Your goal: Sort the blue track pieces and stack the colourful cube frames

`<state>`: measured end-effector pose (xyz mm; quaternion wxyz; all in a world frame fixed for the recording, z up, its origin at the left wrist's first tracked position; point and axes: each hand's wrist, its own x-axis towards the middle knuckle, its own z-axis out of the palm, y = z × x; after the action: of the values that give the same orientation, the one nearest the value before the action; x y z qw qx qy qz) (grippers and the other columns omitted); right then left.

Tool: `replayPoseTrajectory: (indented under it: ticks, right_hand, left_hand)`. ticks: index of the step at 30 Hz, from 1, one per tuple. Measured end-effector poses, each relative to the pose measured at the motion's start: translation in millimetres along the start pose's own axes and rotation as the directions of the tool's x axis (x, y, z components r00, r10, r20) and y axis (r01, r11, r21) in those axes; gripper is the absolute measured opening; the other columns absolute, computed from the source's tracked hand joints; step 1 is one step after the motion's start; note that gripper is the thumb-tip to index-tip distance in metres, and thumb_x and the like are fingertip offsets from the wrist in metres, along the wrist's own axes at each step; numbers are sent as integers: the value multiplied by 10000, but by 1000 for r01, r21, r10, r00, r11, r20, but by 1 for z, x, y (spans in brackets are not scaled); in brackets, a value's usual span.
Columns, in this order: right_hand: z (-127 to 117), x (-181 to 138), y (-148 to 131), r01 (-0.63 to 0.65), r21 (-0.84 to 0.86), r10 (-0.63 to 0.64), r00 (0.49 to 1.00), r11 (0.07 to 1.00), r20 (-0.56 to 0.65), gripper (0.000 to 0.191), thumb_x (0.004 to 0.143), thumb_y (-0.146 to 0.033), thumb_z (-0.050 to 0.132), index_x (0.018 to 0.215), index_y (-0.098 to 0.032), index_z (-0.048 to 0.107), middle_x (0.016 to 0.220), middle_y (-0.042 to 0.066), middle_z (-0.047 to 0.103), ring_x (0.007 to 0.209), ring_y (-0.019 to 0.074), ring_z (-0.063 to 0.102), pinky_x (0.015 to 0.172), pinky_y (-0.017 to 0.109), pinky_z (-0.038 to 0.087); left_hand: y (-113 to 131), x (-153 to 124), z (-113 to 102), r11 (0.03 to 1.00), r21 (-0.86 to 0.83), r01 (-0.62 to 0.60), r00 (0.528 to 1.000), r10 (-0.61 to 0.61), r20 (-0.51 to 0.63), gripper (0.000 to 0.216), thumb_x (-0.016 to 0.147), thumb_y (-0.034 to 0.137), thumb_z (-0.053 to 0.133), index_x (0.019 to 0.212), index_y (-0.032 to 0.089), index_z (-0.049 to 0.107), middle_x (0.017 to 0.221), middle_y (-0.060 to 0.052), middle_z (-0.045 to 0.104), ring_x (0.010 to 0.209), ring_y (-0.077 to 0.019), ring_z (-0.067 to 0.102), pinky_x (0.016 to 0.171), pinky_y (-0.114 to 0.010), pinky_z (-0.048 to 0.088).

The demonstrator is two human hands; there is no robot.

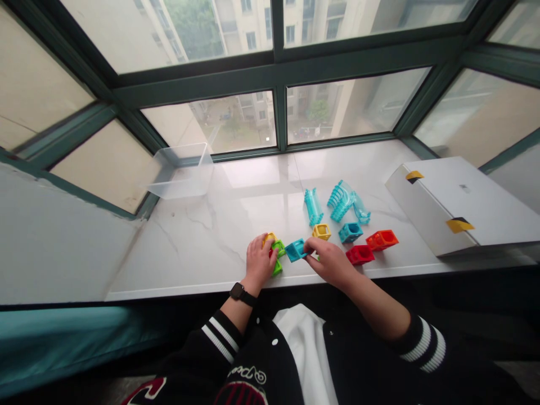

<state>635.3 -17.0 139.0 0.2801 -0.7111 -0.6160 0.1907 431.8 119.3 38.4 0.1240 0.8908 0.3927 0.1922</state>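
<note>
"What's laid out here?"

"A white, grey-veined, glossy sill (211,236). On it, the left hand (259,261) curls around a cluster of yellow, green and red plastic blocks (279,247); the right hand (331,261) pinches a blue, open-framed plastic cube (295,251)."

"How does the cube lie?"

"Between the hands, just right of the cluster; whether they touch, I can't tell. It's boxy, without a clear long axis, its right side in the right fingertips."
</note>
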Motion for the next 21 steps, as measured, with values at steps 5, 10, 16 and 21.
replayPoseTrajectory:
  ticks: [5,10,16,21]
  right_hand:
    - [-15,-26,6,81,143,-63,990,986,-125,12,927,-232,609,916,-234,615,901,30,718,819,194,673,777,296,529]
    - [-21,-41,10,84,200,-42,978,976,-205,95,981,-329,608,971,-236,623,886,33,714,788,195,673,737,295,531]
    - [-13,-43,4,47,233,-5,984,971,-179,145,1016,-367,577,989,-233,626,897,31,718,796,185,671,747,287,528]
    - [-6,-43,2,74,210,-35,982,975,-183,121,1007,-350,588,1027,-237,626,890,28,719,810,195,677,758,305,530]
  left_hand:
    - [7,2,-9,994,-91,52,998,-50,24,298,991,316,601,1282,265,642,1503,-114,575,1453,-351,454,1249,-654,247]
    - [46,-2,-42,798,-599,70,998,-55,43,322,1074,416,471,1303,246,619,1415,-113,629,1361,-274,566,1174,-483,434]
    - [86,-10,-67,353,-896,270,951,49,306,447,1015,542,592,1338,234,567,1230,-113,707,1136,-265,690,996,-416,562]
    - [94,-11,-72,238,-901,363,927,7,376,438,930,505,733,1238,231,586,1155,-87,721,1111,-249,699,986,-388,563]
